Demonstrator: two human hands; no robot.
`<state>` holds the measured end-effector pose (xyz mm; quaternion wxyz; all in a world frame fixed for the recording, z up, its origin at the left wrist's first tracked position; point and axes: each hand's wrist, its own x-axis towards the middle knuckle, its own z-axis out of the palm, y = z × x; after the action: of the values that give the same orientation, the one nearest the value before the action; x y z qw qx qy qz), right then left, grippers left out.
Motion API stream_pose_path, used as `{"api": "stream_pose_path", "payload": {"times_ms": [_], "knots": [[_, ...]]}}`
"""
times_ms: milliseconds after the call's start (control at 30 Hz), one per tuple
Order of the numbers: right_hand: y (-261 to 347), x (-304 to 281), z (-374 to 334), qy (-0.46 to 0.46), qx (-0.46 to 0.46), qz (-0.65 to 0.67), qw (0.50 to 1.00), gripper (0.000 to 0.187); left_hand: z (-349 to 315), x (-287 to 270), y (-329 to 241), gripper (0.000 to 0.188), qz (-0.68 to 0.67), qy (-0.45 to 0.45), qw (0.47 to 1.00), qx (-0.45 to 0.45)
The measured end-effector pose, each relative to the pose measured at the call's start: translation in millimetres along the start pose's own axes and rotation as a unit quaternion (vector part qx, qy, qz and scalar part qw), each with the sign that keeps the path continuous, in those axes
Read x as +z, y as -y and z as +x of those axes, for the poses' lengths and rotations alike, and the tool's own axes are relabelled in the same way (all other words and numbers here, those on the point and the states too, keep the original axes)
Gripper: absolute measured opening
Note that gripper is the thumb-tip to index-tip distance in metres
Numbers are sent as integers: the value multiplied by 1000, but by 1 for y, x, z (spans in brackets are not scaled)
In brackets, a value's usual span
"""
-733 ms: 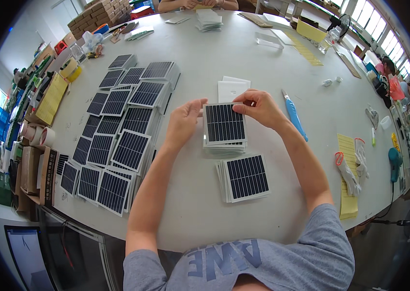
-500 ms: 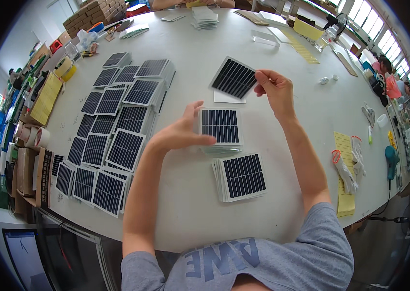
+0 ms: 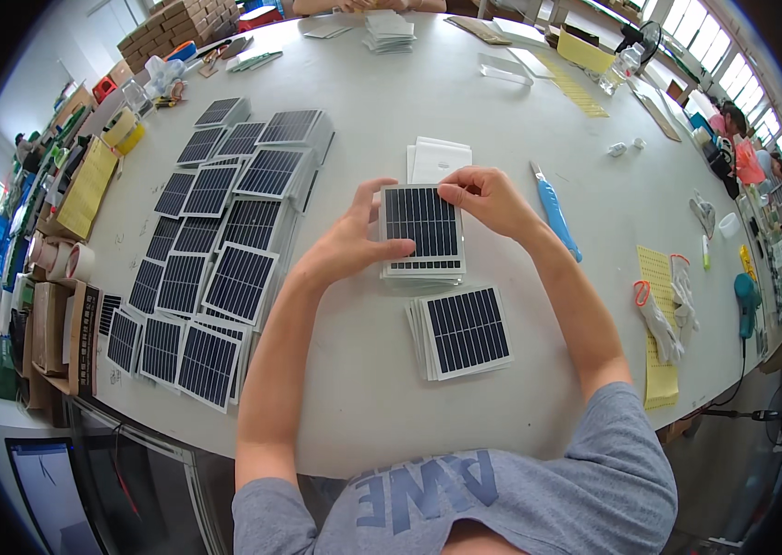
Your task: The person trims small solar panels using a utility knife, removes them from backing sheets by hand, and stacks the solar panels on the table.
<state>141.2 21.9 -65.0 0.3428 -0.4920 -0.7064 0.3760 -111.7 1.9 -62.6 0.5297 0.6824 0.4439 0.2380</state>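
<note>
A small solar panel (image 3: pixel 421 222), dark with a pale frame, is between my hands above the middle stack of panels (image 3: pixel 423 277). My left hand (image 3: pixel 354 236) curves round its left side, with the thumb on its face and a finger at the top edge. At its upper right corner, my right hand (image 3: pixel 488 199) pinches it. Just beyond lies a pile of white panels or cards (image 3: pixel 440 159). Nearer to me sits another stack of solar panels (image 3: pixel 467 333), slightly fanned out at its left.
Rows of stacked solar panels (image 3: pixel 247 222) fill the table's left. To the right lie a blue utility knife (image 3: pixel 555 215), a pair of gloves (image 3: pixel 661 335) on a yellow sheet (image 3: pixel 657 384), and a teal power tool (image 3: pixel 746 305). Another person's hands (image 3: pixel 368 6) are at the far edge.
My right hand has brought the panel down and nearer, over the middle stack, and my left hand now touches it. The utility knife and more of the white pile have come into sight.
</note>
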Motion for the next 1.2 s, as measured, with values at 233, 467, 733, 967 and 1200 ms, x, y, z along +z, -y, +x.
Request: {"api": "stream_pose_path", "payload": {"times_ms": [233,467,733,967,1200], "knots": [[7,-20,7,-125,48,138,981,25,-3,-7,14,100,52,-3,998,34],[-42,-14,3,-137,-135,-174,966,22,0,-4,3,81,18,-10,1000,-17],[11,-14,-2,42,70,117,990,22,0,-4,5,88,-97,-8,995,-1],[21,-15,0,-216,-31,46,975,22,-4,-9,6,87,8,14,999,33],[-29,-14,3,-162,-97,-186,964,18,-3,-6,2,80,-17,-1,1000,15]]}}
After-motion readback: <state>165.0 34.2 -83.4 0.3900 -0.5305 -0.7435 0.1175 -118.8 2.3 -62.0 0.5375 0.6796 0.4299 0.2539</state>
